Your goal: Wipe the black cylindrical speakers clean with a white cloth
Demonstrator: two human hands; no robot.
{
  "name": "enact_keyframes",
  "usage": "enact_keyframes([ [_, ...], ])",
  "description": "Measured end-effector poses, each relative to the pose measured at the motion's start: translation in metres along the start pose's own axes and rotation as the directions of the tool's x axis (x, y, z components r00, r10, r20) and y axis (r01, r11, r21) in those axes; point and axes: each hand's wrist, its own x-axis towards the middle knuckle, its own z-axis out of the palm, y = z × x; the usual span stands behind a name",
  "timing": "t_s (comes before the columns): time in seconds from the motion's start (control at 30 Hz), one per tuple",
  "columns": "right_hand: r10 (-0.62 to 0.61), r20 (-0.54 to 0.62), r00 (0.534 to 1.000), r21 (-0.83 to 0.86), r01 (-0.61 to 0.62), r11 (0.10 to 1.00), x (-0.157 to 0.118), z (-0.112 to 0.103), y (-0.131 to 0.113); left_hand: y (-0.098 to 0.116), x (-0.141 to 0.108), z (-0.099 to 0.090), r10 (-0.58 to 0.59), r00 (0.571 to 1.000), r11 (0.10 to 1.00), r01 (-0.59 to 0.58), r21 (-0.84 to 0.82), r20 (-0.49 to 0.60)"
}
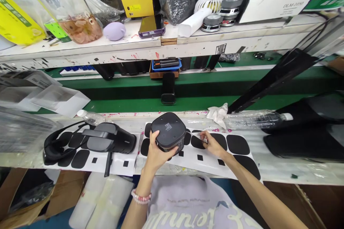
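In my left hand [158, 154] is a black speaker-like device [168, 128], tilted so its flat base with a small printed label faces up. The fingers wrap its near side and left edge. My right hand [211, 145] pinches the edge of a black rounded pad [198, 142] on a white sticker sheet [185, 166]; whether the pad is partly lifted is hard to make out. More rounded black pads [238, 144] and several small black squares [200, 157] lie on that sheet. A second black device with a strap [111, 139] rests on another sheet to the left.
A clear plastic bottle [255, 119] and crumpled tissue [218, 114] lie behind the sheet. Black housings [309, 132] stand at right. A green conveyor belt [129, 105] runs behind the bench, with a black unit [168, 87] on it. A cluttered shelf [129, 48] spans above.
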Motion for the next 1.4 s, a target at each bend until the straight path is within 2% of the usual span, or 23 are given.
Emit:
enact_keyframes([
  [0.13,-0.036,0.067,0.997,0.046,0.033,0.998,-0.008,-0.007,-0.018,-0.001,0.002,-0.002,-0.037,0.999,0.999,0.037,0.005,0.031],
  [0.27,-0.058,0.08,0.995,0.134,0.047,0.99,-0.015,-0.018,-0.029,-0.004,0.001,-0.001,-0.056,0.998,0.998,0.056,0.009,0.042],
  [0.37,-0.018,0.013,1.0,0.235,0.015,0.972,-0.022,-0.03,-0.027,-0.005,-0.001,0.0,-0.078,0.996,0.997,0.077,0.009,0.037],
  [0.47,0.052,-0.113,0.992,0.381,-0.005,0.925,-0.03,-0.052,-0.028,-0.003,-0.001,0.0,-0.084,0.996,0.996,0.084,-0.008,0.041],
  [0.53,0.118,-0.205,0.972,0.523,0.007,0.852,-0.033,-0.072,-0.04,0.002,0.0,-0.002,-0.057,0.997,0.998,0.058,-0.02,0.045],
  [0.57,0.177,-0.241,0.954,0.616,0.009,0.788,-0.034,-0.082,-0.051,0.005,0.002,-0.004,-0.033,0.998,0.999,0.035,-0.034,0.052],
  [0.63,0.321,-0.256,0.912,0.789,0.005,0.614,-0.031,-0.1,-0.083,0.012,0.005,-0.009,0.026,0.998,0.996,-0.02,-0.089,0.062],
  [0.67,0.369,-0.247,0.896,0.83,0.0,0.557,-0.029,-0.106,-0.103,0.015,0.007,-0.012,0.053,0.997,0.991,-0.045,-0.125,0.062],
  [0.7,0.383,-0.239,0.893,0.838,-0.01,0.546,-0.026,-0.111,-0.124,0.019,0.009,-0.015,0.069,0.996,0.985,-0.059,-0.164,0.057],
  [0.83,0.351,-0.138,0.926,0.77,-0.123,0.626,-0.011,-0.111,-0.202,0.034,0.01,-0.023,0.086,0.996,0.971,-0.075,-0.228,0.038],
  [0.93,0.326,-0.076,0.942,0.698,-0.183,0.692,-0.001,-0.097,-0.235,0.045,0.006,-0.025,0.065,0.996,0.977,-0.052,-0.207,0.057],
  [1.03,0.278,-0.095,0.956,0.631,-0.158,0.76,0.005,-0.081,-0.243,0.049,0.0,-0.024,0.008,0.998,0.965,0.008,-0.261,0.062],
  [1.13,0.274,-0.139,0.952,0.601,-0.139,0.787,0.006,-0.073,-0.242,0.049,-0.005,-0.023,-0.015,0.998,0.954,0.032,-0.299,0.058],
  [1.4,0.336,-0.221,0.916,0.621,-0.133,0.772,0.003,-0.082,-0.259,0.054,-0.005,-0.025,0.07,0.996,0.952,-0.052,-0.3,0.049],
])
